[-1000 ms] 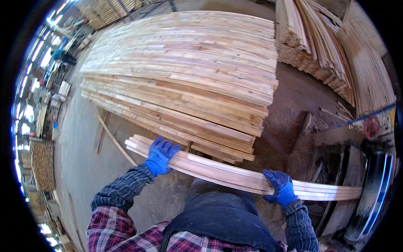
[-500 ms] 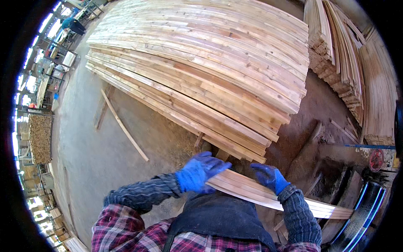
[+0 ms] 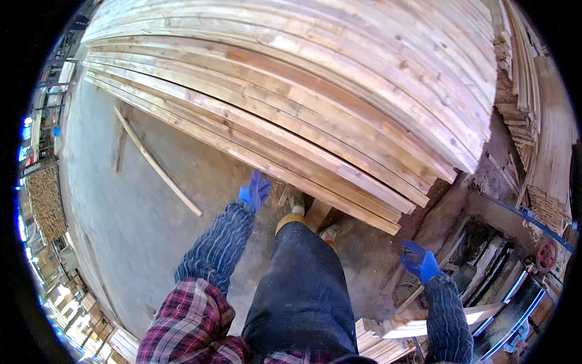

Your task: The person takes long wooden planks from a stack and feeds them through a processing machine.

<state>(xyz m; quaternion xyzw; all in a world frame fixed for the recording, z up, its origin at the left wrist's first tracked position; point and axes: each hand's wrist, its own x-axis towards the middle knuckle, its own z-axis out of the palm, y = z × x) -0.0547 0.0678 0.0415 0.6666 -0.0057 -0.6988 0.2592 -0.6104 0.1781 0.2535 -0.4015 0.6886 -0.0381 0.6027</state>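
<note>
My left hand, in a blue glove, reaches toward the near edge of a wide stack of long wooden boards. Its fingers are stretched out with nothing in them; whether they touch the lowest board is unclear. Farther right, my right hand, also gloved in blue, is held apart from the stack near its right end. Its fingers are spread and slightly curved, holding nothing. Pale wooden strips lie low at the right, passing behind my right forearm toward a dark curved machine part with shiny edges.
Another stack of boards stands at the far right. Below it are a red handwheel and a blue-edged frame. A loose wooden strip lies on the concrete floor at left. More stacked timber stands along the left side.
Both hands have come off the pale strips, which now sit lower right. My left hand moved forward and left, my right hand outward to the right. The view has shifted, bringing the stack nearer.
</note>
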